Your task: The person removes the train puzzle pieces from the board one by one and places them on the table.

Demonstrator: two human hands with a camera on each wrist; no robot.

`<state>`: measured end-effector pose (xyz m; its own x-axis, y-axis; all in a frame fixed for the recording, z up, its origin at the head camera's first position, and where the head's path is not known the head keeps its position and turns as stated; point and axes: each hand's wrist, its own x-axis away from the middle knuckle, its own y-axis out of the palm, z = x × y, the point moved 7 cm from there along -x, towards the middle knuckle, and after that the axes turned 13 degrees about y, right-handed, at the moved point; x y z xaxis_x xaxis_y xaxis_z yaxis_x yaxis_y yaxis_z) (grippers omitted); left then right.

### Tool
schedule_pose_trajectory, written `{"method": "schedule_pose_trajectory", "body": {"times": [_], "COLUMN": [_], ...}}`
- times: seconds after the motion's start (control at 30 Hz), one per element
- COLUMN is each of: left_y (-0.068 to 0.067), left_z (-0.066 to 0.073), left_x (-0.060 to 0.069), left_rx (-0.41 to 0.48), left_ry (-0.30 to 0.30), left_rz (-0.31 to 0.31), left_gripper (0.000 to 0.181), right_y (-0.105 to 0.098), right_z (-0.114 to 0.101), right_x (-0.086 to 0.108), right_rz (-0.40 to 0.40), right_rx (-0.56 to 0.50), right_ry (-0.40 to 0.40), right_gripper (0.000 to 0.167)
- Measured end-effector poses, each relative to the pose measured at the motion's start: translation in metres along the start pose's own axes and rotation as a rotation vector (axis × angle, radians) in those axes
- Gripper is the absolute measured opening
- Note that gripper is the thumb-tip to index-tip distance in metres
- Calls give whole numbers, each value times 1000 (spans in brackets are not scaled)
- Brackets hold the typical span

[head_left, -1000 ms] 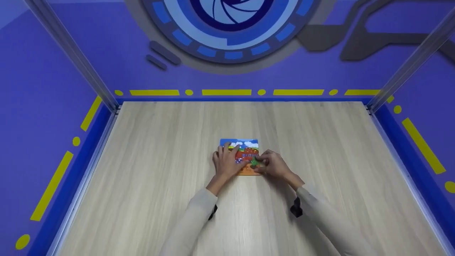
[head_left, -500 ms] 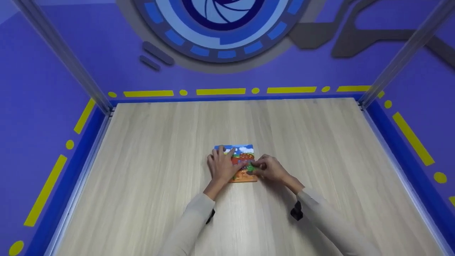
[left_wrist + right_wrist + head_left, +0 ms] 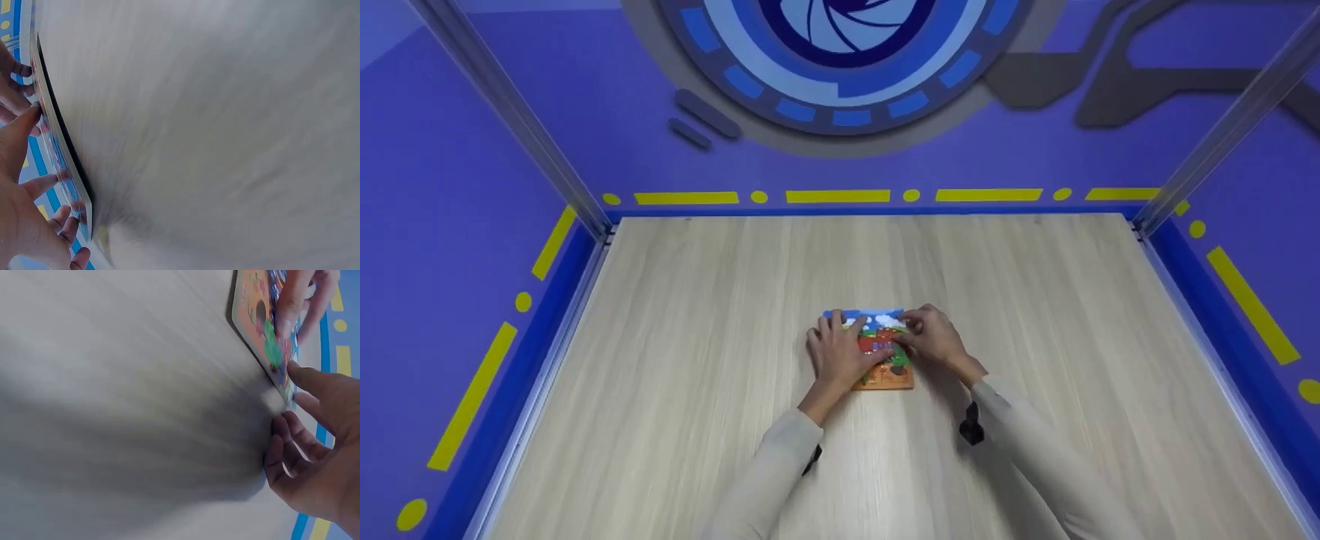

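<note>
A thin picture board (image 3: 887, 379) lies flat on the table, printed with blue sky, clouds, red shapes and an orange lower strip. My left hand (image 3: 838, 352) rests spread over its left side, thumb reaching to the middle; the left wrist view shows the left fingertips touching the top face. At the right edge is my right hand (image 3: 934, 337), its thumb and index fingertips apart at the board. In the right wrist view the right thumb (image 3: 312, 379) touches the board's face near a corner, while the other fingers bend loosely beside it. Both hands hide parts of the picture.
The pale wooden table (image 3: 720, 300) surrounds the board. Blue panels with yellow dashes stand at the back (image 3: 840, 172) and both sides, with metal posts (image 3: 1222, 142) at the rear corners. Dark wrist mounts (image 3: 972, 426) hang under the sleeves.
My right hand has moved up along the board's right edge, from its lower part to near the upper corner. The left hand stays on the board. The head view has shifted slightly.
</note>
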<state>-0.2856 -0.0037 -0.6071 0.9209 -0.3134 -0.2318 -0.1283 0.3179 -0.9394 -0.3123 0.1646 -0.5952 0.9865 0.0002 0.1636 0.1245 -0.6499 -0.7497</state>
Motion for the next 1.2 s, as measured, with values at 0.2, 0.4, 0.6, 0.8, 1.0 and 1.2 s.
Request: {"method": "schedule_pose_trajectory", "body": {"times": [0.2, 0.4, 0.6, 0.8, 1.0, 1.2], "left_y": [0, -4, -8, -8, -5, 0], "left_z": [5, 4, 2, 3, 5, 1], "left_x": [1, 3, 3, 1, -2, -3], "left_rx": [-18, -11, -12, -23, -29, -34], "left_ry": [-5, 9, 12, 15, 30, 16], "left_rz": [-19, -3, 36, 65, 70, 33], "left_gripper": [87, 84, 84, 83, 84, 85], "right_y": [0, 3, 3, 4, 4, 7], "right_z": [0, -6, -11, -8, -3, -2], "right_x": [1, 0, -6, -9, -10, -10], "right_rz": [58, 79, 40, -25, -52, -77], "right_rx": [15, 55, 13, -68, -157, -206], "right_ry": [81, 126, 200, 299, 346, 345], "right_gripper": [34, 41, 42, 40, 38, 38]}}
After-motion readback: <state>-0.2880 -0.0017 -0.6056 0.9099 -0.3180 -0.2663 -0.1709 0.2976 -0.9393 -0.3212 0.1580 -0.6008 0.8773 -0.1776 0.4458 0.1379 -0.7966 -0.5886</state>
